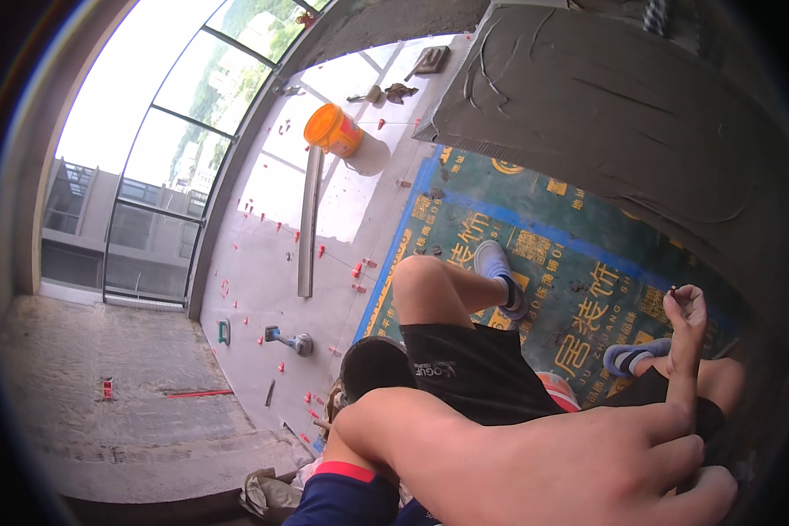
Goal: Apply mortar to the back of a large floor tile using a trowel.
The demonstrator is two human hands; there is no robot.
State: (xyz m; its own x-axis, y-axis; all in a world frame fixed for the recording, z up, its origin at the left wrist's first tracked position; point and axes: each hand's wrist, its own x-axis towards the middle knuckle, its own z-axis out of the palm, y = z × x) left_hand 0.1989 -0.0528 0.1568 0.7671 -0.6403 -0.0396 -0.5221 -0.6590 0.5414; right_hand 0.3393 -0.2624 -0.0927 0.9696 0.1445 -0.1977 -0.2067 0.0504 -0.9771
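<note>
My left arm, in a navy sleeve with red trim (346, 472), crosses the lower foreground to the right. At its end my left hand (679, 469) has its fingers curled. It lies against the lower part of my right forearm (684, 373); whether it holds the forearm or anything else is hidden. My right hand (691, 311) is raised beyond it, above a blue-grey shoe (629, 355). Its fingers are bent, pinching a small dark thing (673, 290) too small to name. Below are bent legs in black shorts (482, 373).
Printed green sheeting (465, 228) covers the floor. Pale tiles with red levelling clips hold an orange bucket (331, 130), a long metal straightedge (309, 228) and a blue power tool (289, 340). A large slab coated in grey mortar (587, 105) stands at right. Tall windows (162, 158) are left.
</note>
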